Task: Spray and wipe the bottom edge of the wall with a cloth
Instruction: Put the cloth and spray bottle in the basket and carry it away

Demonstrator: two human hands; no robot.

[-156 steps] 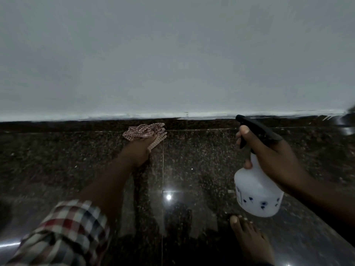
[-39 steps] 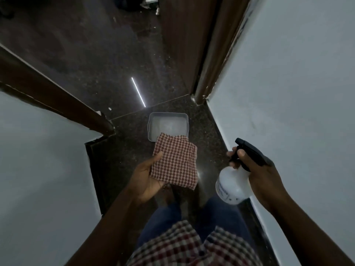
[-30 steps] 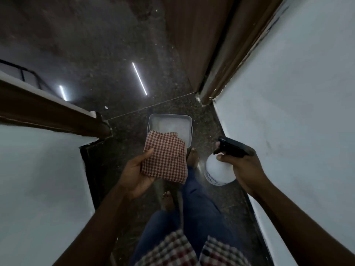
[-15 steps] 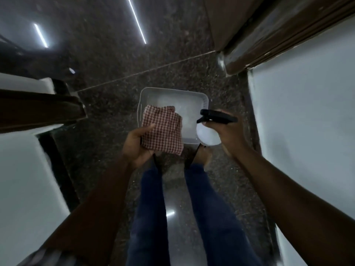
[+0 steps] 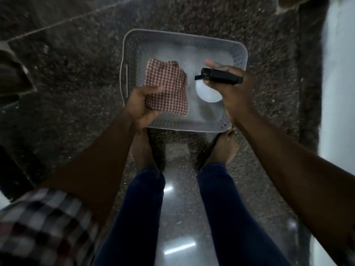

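I look straight down at a white perforated basket [image 5: 134, 41] on the dark granite floor. My left hand [image 5: 141, 106] grips a red-and-white checked cloth [image 5: 168, 87] by its near edge, and the cloth hangs over the basket's left half. My right hand [image 5: 233, 91] is closed around a white spray bottle [image 5: 206, 93] with a black trigger head, held over the basket's right half. The bottle's lower body is hidden beneath its head and my hand. The white wall [image 5: 338, 77] runs down the right side, with its dark skirting strip [image 5: 309, 73] beside it.
My two bare feet [image 5: 224, 148] stand on the floor just before the basket's near rim, legs in blue jeans. A dark wooden frame [image 5: 13, 77] sits at the left edge. Ceiling lights reflect off the polished floor between my legs.
Since the wiping at the skirting, I turned and walked to the basket. In the last second both hands moved forward and now hover over it, still holding cloth and bottle.
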